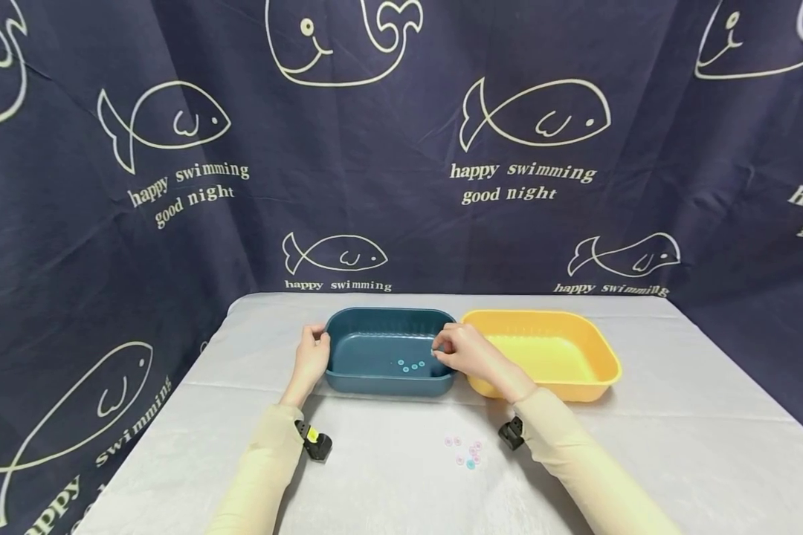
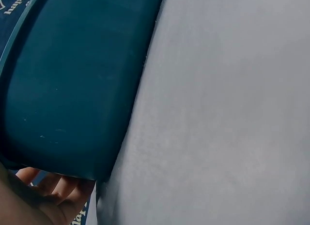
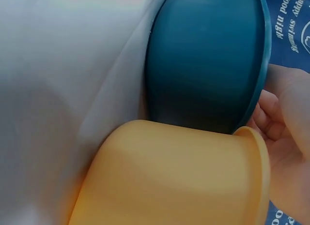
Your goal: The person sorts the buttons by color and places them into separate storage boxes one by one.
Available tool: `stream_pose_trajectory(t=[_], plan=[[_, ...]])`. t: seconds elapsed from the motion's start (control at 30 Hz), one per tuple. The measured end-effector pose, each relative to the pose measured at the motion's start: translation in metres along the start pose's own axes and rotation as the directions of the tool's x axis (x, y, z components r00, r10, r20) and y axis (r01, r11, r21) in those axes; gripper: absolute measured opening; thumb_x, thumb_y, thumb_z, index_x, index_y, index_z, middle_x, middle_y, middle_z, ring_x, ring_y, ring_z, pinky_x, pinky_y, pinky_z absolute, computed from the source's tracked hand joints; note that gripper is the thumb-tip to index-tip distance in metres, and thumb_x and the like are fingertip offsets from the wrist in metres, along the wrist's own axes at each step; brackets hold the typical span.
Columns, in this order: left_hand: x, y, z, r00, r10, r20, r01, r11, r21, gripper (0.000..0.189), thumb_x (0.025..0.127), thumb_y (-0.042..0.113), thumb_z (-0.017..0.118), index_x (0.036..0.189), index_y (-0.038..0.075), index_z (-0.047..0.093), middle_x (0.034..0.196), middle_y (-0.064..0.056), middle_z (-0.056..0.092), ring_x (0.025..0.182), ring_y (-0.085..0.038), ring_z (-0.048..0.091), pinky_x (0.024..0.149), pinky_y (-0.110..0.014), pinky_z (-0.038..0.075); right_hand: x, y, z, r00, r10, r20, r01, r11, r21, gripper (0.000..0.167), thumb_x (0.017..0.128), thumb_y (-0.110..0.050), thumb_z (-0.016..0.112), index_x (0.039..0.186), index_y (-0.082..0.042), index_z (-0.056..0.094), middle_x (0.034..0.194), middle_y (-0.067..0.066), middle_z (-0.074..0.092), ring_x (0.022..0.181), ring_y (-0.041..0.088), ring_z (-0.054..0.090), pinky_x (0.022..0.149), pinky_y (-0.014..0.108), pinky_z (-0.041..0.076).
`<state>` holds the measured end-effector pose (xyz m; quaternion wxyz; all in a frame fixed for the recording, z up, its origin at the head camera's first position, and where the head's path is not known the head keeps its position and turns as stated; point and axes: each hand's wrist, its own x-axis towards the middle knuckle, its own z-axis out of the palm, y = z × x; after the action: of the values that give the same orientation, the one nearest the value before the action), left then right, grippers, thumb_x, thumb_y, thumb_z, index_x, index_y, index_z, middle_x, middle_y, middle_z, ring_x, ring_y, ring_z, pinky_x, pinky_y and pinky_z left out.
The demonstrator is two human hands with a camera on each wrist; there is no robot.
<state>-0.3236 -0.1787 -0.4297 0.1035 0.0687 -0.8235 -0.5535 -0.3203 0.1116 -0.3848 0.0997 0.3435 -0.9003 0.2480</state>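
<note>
A dark teal plastic bin (image 1: 388, 385) stands on the table with several small blue buttons (image 1: 414, 366) on its floor. At its left end, my left hand (image 1: 311, 358) grips the rim; the left wrist view has the fingers (image 2: 63, 188) against the end wall. My right hand (image 1: 467, 349) is over the bin's right end, thumb and fingertips pinching what looks like a small blue button (image 1: 433, 352), mostly covered. From the right wrist, that hand (image 3: 290, 123) shows behind the bins' rims, its fingertips hidden.
A yellow bin (image 1: 575, 390) stands right beside the teal one, under my right wrist. Nearer on the white table (image 1: 388, 475) lie several pale pink buttons (image 1: 459, 461) and one blue button (image 1: 471, 464). A dark blue printed curtain (image 1: 401, 186) hangs behind the table.
</note>
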Motion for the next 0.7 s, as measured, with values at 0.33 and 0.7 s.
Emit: stream_pose_trajectory(t=[0.33, 0.7], plan=[[-0.001, -0.001, 0.000, 1.000, 0.013, -0.004, -0.013, 1.000, -0.006, 0.034, 0.099, 0.015, 0.036, 0.128, -0.002, 0.040, 0.130, -0.024, 0.046, 0.120, -0.038, 0.046, 0.099, -0.049, 0.039, 0.006, 0.000, 0.001, 0.997, 0.063, 0.033, -0.063, 0.998, -0.019, 0.009, 0.082, -0.008, 0.070, 0.088, -0.002, 0.071, 0.073, 0.000, 0.056, 0.063, 0.008, 0.048, 0.059, 0.021, 0.044], [0.000, -0.002, 0.000, 1.000, 0.004, -0.005, -0.004, 1.000, 0.000, 0.034, 0.098, 0.015, 0.036, 0.128, -0.001, 0.039, 0.131, -0.024, 0.046, 0.121, -0.038, 0.047, 0.099, -0.050, 0.039, 0.012, 0.003, 0.004, 0.996, 0.067, 0.058, -0.064, 0.997, -0.043, 0.012, 0.084, -0.009, 0.068, 0.093, -0.001, 0.072, 0.076, 0.001, 0.056, 0.064, 0.009, 0.047, 0.063, 0.023, 0.046]])
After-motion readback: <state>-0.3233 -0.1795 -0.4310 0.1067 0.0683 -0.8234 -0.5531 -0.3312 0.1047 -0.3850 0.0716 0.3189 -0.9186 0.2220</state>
